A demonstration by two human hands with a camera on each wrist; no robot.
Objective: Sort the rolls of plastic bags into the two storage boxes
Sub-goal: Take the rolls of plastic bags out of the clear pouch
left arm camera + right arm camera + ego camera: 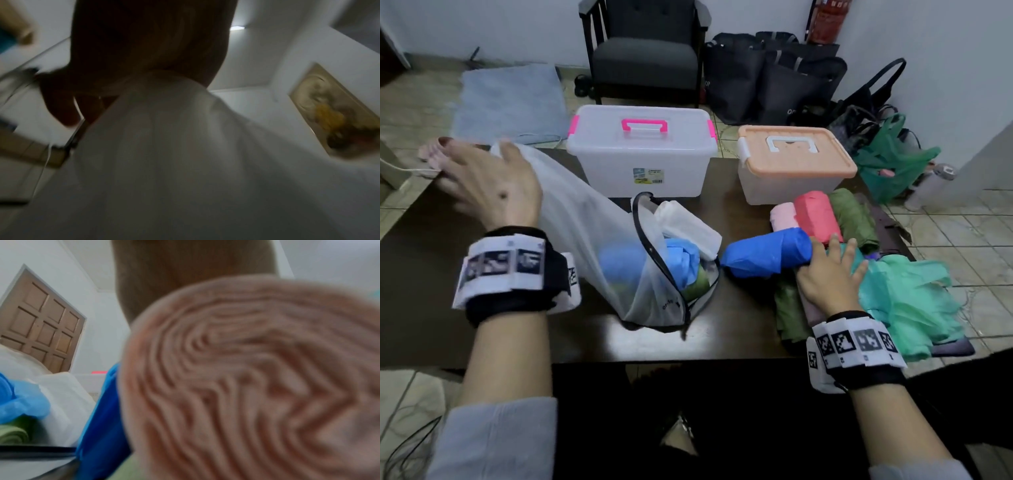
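My left hand (469, 157) grips the closed end of a white mesh bag (592, 233) and holds it lifted at the table's left. In the left wrist view the fabric (174, 162) runs out from under the hand (133, 48). The bag's mouth lies open at the middle, with white (688, 226), light blue (678, 257) and green (697, 284) rolls inside. My right hand (832, 263) rests with straight fingers on a mauve roll (246, 378), beside a blue roll (767, 257). Red (815, 212), pink (784, 216) and olive (852, 216) rolls lie behind it. Both storage boxes, pink-handled clear (640, 150) and peach-lidded (794, 161), stand shut at the back.
Loose teal plastic bags (907, 294) are heaped at the table's right edge. Another olive roll (789, 308) lies under my right wrist. Behind the table are a dark armchair (643, 51), black tote bags (774, 75), a green bag (890, 161) and a bottle (931, 185).
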